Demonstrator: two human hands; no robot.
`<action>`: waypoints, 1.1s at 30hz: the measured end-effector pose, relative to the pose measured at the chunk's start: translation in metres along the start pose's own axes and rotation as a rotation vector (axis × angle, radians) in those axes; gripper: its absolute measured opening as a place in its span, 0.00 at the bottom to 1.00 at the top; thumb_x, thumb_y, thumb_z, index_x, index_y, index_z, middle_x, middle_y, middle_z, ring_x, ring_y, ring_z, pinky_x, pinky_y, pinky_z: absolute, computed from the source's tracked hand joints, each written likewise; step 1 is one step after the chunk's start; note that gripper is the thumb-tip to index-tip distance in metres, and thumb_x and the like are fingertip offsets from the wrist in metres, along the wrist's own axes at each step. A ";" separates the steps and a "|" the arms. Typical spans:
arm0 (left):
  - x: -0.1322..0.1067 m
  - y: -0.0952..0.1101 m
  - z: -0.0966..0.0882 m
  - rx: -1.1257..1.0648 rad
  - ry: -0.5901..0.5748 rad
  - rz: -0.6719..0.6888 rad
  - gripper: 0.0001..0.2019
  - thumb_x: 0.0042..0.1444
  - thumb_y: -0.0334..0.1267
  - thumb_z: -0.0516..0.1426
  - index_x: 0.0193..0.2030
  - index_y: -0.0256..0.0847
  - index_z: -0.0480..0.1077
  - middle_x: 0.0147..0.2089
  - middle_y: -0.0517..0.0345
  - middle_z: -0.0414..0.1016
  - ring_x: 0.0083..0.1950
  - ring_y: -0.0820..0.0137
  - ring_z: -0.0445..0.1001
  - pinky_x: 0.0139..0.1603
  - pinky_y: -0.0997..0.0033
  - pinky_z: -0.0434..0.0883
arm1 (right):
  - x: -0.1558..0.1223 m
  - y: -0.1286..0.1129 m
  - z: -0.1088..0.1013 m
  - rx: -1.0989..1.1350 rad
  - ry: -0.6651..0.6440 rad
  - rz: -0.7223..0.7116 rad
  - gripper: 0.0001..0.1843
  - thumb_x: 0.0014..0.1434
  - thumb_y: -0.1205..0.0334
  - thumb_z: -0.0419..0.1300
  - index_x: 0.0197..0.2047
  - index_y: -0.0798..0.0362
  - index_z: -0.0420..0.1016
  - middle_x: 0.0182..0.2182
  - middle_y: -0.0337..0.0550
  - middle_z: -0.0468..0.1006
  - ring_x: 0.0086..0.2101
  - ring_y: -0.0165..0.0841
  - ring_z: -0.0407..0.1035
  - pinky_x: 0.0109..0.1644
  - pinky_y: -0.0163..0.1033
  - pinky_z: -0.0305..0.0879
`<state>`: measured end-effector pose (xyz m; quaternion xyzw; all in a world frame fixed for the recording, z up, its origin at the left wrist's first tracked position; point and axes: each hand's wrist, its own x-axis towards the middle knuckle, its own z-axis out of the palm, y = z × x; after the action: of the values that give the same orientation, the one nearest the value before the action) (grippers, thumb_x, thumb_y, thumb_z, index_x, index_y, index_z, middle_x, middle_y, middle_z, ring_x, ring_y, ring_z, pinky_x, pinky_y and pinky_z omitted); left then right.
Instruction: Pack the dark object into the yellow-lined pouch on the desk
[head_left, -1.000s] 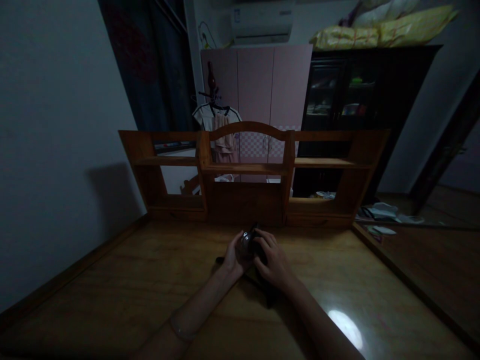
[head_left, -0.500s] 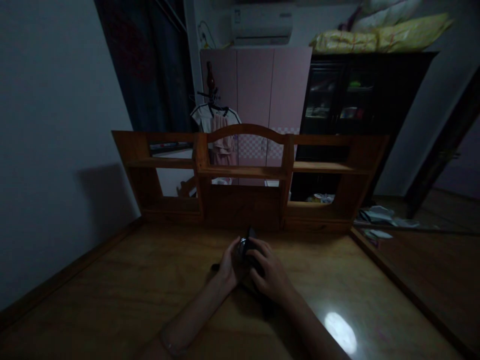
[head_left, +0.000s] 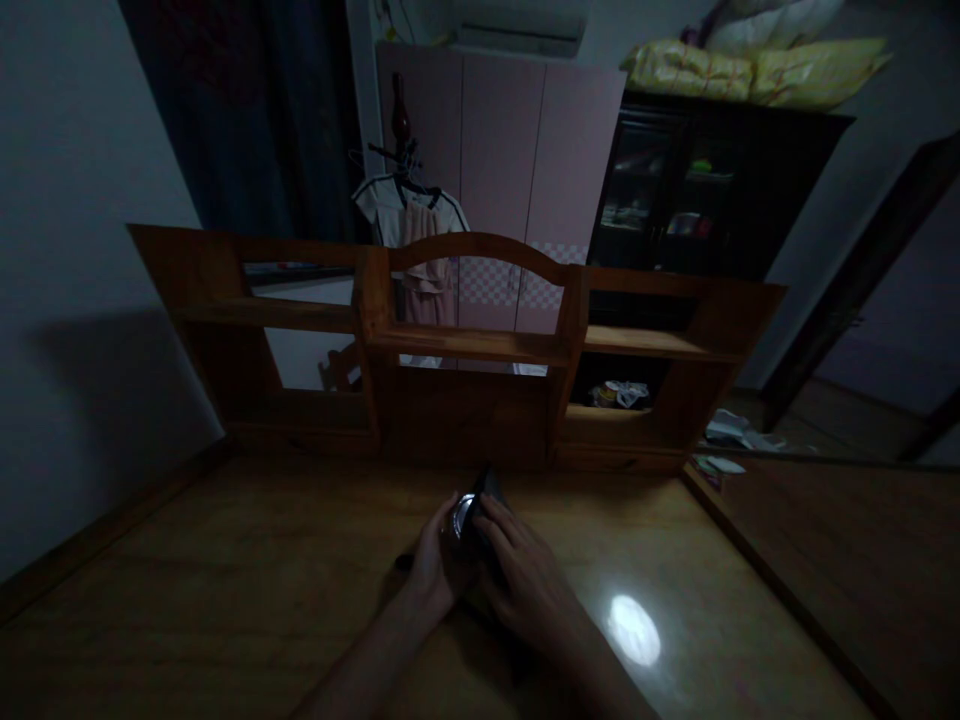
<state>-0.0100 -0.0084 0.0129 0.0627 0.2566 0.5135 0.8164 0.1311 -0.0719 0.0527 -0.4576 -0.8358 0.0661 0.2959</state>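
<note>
Both my hands meet over the middle of a wooden desk (head_left: 225,600). My left hand (head_left: 433,567) curls round the left side of a small dark object (head_left: 471,505) with a shiny round metal part. My right hand (head_left: 523,580) lies over its right side, fingers bent on top of it. In the dim light I cannot make out what the object is. A dark strap or flat piece (head_left: 406,562) sticks out on the desk just left of my left hand.
A wooden shelf unit (head_left: 480,345) with open compartments stands along the desk's back edge. A wall lies to the left. Behind are a pink wardrobe (head_left: 517,170), hanging clothes (head_left: 420,240) and a dark glass cabinet (head_left: 675,200). A lamp's reflection (head_left: 634,630) shines on the desk.
The view has shifted, so the shelf and room slid left and my hands sit lower in the picture. Both hands stay closed on the same dark object.
</note>
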 end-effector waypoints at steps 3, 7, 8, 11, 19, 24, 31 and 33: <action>-0.001 0.000 0.000 0.038 0.012 -0.030 0.09 0.53 0.40 0.60 0.37 0.36 0.73 0.32 0.55 0.80 0.32 0.66 0.79 0.36 0.69 0.75 | 0.000 0.000 0.001 -0.044 0.011 -0.003 0.32 0.54 0.72 0.53 0.63 0.54 0.57 0.64 0.50 0.54 0.63 0.39 0.49 0.64 0.50 0.54; -0.004 0.001 0.002 0.078 0.046 -0.033 0.10 0.53 0.42 0.60 0.36 0.36 0.73 0.31 0.55 0.79 0.31 0.66 0.78 0.34 0.68 0.75 | -0.002 0.004 0.003 -0.076 0.029 0.007 0.36 0.53 0.75 0.51 0.66 0.55 0.50 0.63 0.50 0.57 0.62 0.37 0.52 0.64 0.48 0.55; -0.004 0.001 0.003 0.087 0.059 -0.025 0.10 0.53 0.42 0.59 0.36 0.37 0.72 0.31 0.55 0.79 0.31 0.66 0.78 0.33 0.67 0.75 | -0.003 0.005 0.003 -0.083 0.031 0.016 0.37 0.53 0.75 0.51 0.66 0.55 0.49 0.63 0.50 0.58 0.62 0.37 0.53 0.64 0.48 0.56; -0.002 0.000 0.002 0.110 0.099 -0.024 0.11 0.54 0.44 0.59 0.37 0.36 0.72 0.31 0.54 0.79 0.30 0.65 0.78 0.32 0.66 0.75 | -0.005 0.010 0.005 -0.111 0.029 0.035 0.37 0.53 0.76 0.50 0.66 0.55 0.51 0.61 0.50 0.61 0.60 0.37 0.57 0.62 0.47 0.59; -0.001 -0.006 0.006 0.104 0.003 -0.052 0.12 0.54 0.44 0.58 0.35 0.36 0.73 0.32 0.54 0.80 0.33 0.64 0.78 0.36 0.65 0.74 | -0.007 0.013 0.007 -0.174 0.055 0.040 0.39 0.49 0.78 0.49 0.66 0.58 0.52 0.60 0.52 0.64 0.58 0.38 0.61 0.60 0.45 0.63; -0.005 -0.005 0.009 0.074 -0.076 -0.060 0.10 0.55 0.41 0.58 0.37 0.36 0.74 0.34 0.53 0.80 0.36 0.65 0.78 0.43 0.68 0.73 | -0.005 -0.004 0.003 -0.213 0.005 0.025 0.44 0.50 0.79 0.50 0.69 0.51 0.42 0.65 0.46 0.51 0.63 0.39 0.49 0.63 0.48 0.57; -0.002 -0.005 0.003 0.086 -0.013 -0.036 0.10 0.56 0.39 0.57 0.40 0.35 0.73 0.36 0.52 0.79 0.40 0.66 0.78 0.50 0.68 0.70 | -0.003 -0.020 -0.005 -0.122 -0.056 -0.001 0.46 0.52 0.76 0.51 0.69 0.47 0.36 0.68 0.41 0.40 0.65 0.40 0.39 0.66 0.53 0.50; -0.004 -0.005 0.004 0.089 0.001 -0.025 0.09 0.56 0.39 0.57 0.37 0.35 0.73 0.34 0.53 0.79 0.39 0.66 0.78 0.50 0.68 0.70 | -0.004 -0.019 -0.005 -0.085 -0.081 -0.022 0.46 0.51 0.74 0.52 0.69 0.48 0.37 0.67 0.41 0.41 0.65 0.40 0.40 0.66 0.54 0.49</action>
<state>-0.0058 -0.0138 0.0159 0.0955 0.2801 0.4913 0.8191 0.1216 -0.0866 0.0622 -0.4574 -0.8542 0.0457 0.2429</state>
